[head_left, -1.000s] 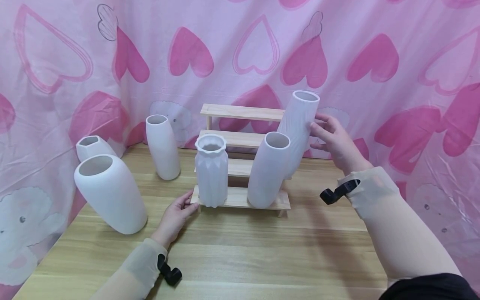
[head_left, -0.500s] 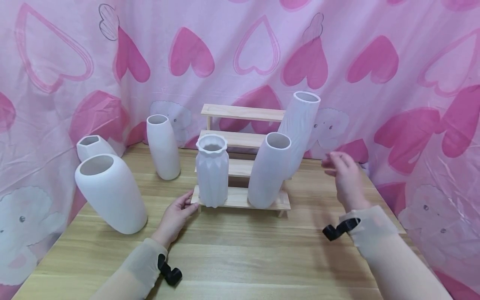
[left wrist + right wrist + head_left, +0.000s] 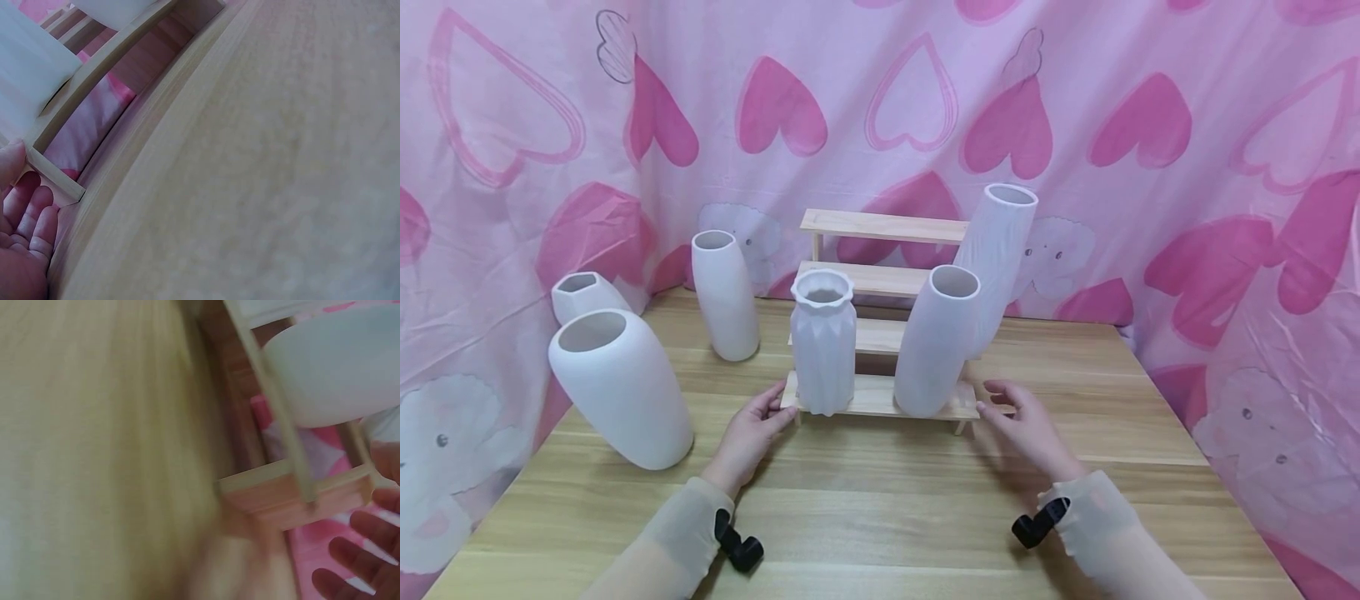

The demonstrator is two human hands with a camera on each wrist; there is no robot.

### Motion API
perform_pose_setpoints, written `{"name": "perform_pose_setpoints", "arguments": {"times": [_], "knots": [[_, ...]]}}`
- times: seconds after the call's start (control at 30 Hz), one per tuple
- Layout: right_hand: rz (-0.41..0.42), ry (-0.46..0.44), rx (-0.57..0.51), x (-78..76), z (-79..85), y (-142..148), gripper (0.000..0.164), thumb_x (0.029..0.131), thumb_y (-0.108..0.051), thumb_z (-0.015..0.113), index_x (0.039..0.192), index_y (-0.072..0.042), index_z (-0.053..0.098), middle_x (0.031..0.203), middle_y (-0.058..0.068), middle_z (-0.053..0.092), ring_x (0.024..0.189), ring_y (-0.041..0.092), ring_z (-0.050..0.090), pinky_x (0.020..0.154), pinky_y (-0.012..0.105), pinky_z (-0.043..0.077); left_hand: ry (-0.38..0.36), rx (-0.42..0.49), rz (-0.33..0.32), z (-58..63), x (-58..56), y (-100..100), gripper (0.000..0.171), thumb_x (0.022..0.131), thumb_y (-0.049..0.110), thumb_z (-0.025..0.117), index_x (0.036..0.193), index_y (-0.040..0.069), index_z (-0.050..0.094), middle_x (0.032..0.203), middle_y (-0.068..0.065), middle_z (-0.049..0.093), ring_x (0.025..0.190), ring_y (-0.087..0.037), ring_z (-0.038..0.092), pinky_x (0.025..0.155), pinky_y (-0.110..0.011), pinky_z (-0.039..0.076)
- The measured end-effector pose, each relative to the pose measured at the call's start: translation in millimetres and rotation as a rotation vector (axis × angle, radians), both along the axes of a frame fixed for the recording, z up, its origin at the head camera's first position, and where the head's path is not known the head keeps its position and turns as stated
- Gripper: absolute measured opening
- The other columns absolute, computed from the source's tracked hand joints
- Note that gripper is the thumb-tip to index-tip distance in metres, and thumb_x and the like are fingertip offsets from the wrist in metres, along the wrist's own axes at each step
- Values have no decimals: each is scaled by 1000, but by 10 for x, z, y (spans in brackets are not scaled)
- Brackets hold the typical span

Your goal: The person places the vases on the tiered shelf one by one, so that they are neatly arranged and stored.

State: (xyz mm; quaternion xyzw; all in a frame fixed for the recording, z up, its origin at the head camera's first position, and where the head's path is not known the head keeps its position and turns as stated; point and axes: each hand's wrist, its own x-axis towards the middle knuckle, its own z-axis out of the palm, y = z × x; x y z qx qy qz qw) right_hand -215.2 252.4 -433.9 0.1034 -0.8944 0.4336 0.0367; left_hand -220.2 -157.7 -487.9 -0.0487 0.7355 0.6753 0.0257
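Note:
A four-step wooden display stand (image 3: 874, 392) stands on the table. On its lowest step are a faceted white vase (image 3: 823, 358) with a scalloped rim and, to the right, a smooth slanted white vase (image 3: 932, 358). Behind that one a tall textured white vase (image 3: 1000, 242) leans right, its base hidden. My left hand (image 3: 751, 429) grips the left end of the lowest step, thumb at the front corner and fingers bent beside the end piece. At the right end is my right hand (image 3: 1026, 427), its thumb tip by the step's corner; in the right wrist view its fingers (image 3: 356, 556) are spread.
Left of the stand are a wide slanted white vase (image 3: 625, 392), a vase with an angular mouth (image 3: 587, 296) behind it, and a slim white vase (image 3: 726, 300) farther back. A pink heart-patterned curtain (image 3: 850, 67) hangs around the back and sides of the wooden table (image 3: 880, 517).
My right hand has left the tall textured vase, come down toward me and moved left to the lowest step's right end. The left hand and all vases stay in place.

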Motion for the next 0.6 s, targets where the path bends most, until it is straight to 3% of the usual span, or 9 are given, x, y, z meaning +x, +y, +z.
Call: {"name": "perform_pose_setpoints", "arguments": {"times": [0.17, 0.37, 0.47, 0.6], "knots": [[9, -42, -63, -14, -198, -28, 60, 93, -35, 64, 140, -3, 46, 140, 17, 47, 123, 36, 47, 97, 52, 43, 9, 2, -2, 16, 18, 5, 56, 93, 14, 65, 144, 10, 44, 119, -12, 60, 99, -10, 54, 82, -16, 46], [5, -28, -161, -53, -392, -84, 57, 94, -30, 64, 140, -2, 46, 142, 17, 46, 123, 33, 48, 102, 49, 40, 29, -9, 2, 32, 38, 17, 54, 92, 14, 66, 143, 8, 46, 117, -13, 60, 97, -9, 54, 81, -17, 46], [1, 4, -170, -30, -406, -139, 53, 94, -26, 63, 138, 0, 49, 145, 18, 42, 122, 34, 50, 100, 47, 42, 32, -4, 0, 35, 39, 20, 54, 92, 14, 66, 143, 8, 46, 116, -13, 60, 97, -9, 55, 82, -17, 46], [10, 62, -178, 54, -279, -251, 47, 94, -14, 63, 134, 8, 50, 149, 24, 33, 124, 42, 47, 98, 51, 42, 29, 6, -2, 38, 37, 18, 55, 92, 14, 66, 143, 8, 45, 117, -13, 60, 97, -9, 55, 82, -17, 46]]}}
